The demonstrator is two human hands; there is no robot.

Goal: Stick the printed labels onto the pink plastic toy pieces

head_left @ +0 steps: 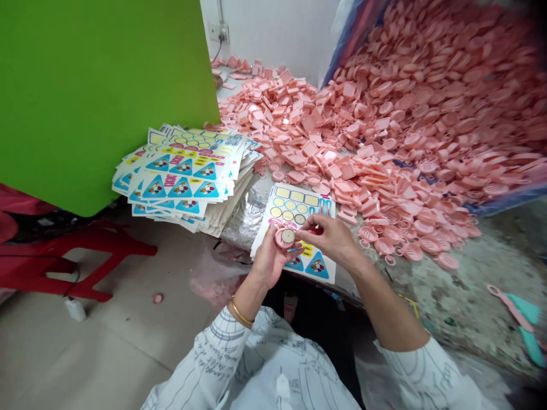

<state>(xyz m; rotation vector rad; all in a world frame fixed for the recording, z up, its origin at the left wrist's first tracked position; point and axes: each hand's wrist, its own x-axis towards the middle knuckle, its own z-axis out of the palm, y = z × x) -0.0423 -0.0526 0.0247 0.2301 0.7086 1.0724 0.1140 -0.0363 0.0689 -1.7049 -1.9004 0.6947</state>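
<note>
My left hand (270, 257) is closed around a small round pink plastic piece (278, 237), held face up just above the table edge. On its face sits a round cream sticker (288, 236) that looks like a clock dial. The fingers of my right hand (327, 238) are pinched together at the right edge of the piece. Something small and red shows among them, too hidden to name. Beneath both hands lies a sticker sheet (280, 197) with yellow rectangles, circles and blue triangles. One circle on it looks grey, unlike the yellow ones.
A stack of sticker sheets (183, 171) stands at the left, beside a green panel (102, 85). Pink plastic parts (307, 125) heap across the table and spill from a blue-edged container (504, 199). A red stool (94, 267) is on the floor. Pink and teal pieces (519, 313) lie far right.
</note>
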